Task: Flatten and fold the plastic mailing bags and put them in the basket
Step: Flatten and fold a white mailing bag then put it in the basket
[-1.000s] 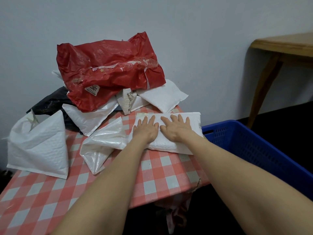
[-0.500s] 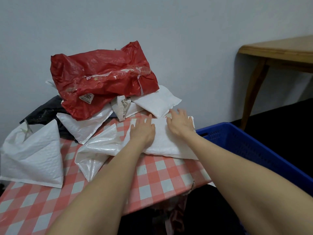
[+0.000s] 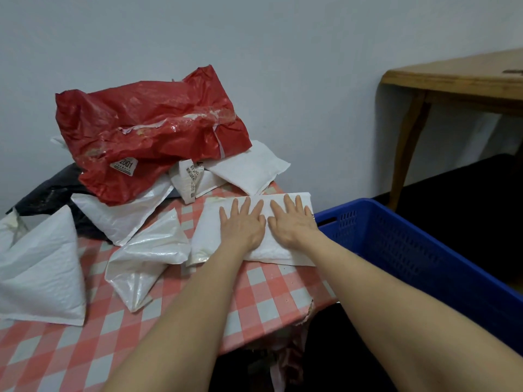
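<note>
A white padded mailing bag lies flat near the right edge of the checked table. My left hand and my right hand press on it side by side, palms down, fingers straight and spread. A blue plastic basket stands just right of the table, below its edge. Behind the hands lies a heap of bags: a crumpled red one on top, white ones and a black one under it. A shiny white bag sits left of the pressed bag.
The red-and-white checked tablecloth covers the table; its front right corner hangs torn. A large white padded bag lies at the far left. A wooden table stands at the right by the pale wall.
My right hand has come back from the bag's far right edge to lie flat beside my left hand. The bag now lies flatter under both palms.
</note>
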`<state>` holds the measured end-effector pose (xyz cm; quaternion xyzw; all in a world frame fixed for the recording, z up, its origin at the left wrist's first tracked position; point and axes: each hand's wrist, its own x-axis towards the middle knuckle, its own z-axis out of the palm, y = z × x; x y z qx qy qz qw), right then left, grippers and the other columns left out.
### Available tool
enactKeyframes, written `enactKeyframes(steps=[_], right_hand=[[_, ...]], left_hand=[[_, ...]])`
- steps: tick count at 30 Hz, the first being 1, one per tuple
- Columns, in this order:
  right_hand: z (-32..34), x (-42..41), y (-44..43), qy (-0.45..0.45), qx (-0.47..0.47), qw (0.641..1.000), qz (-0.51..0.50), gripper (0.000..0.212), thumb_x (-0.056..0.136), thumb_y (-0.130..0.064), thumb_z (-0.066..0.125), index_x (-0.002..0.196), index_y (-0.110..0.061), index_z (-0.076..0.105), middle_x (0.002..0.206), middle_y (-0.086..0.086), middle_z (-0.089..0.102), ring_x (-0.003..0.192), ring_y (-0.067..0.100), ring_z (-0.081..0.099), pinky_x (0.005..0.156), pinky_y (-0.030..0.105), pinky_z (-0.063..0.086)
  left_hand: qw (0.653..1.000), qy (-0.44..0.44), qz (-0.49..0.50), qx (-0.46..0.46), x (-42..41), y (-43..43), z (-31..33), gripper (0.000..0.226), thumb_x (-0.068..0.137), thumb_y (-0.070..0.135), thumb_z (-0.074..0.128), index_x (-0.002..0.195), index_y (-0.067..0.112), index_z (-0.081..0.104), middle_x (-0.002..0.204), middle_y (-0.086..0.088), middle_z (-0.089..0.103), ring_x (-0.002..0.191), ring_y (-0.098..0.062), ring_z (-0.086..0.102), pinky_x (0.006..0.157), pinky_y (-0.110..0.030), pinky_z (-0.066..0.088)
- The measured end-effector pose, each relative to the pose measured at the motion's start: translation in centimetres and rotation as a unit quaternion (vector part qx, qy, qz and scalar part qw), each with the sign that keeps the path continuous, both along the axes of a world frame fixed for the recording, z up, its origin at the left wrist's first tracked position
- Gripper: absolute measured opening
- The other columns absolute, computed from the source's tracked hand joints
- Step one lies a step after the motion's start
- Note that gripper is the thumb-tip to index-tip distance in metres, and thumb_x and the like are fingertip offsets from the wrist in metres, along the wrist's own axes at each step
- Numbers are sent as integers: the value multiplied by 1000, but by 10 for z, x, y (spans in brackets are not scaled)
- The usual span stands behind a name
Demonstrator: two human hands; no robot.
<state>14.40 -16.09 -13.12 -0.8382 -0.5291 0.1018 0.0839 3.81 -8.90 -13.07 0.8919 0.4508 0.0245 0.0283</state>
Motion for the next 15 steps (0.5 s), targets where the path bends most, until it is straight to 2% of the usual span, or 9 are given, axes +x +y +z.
enactKeyframes(steps=[15], right_hand=[[0, 2, 4, 30, -33, 999, -15, 57, 101, -43, 13, 154, -29, -3, 161, 5, -16, 147, 29, -16, 119, 46, -5]], left_hand=[[1000, -4, 3, 4, 3, 2, -9, 51, 101, 40, 13, 152, 34, 8, 161, 3, 1, 148, -23, -3, 117, -51, -7]])
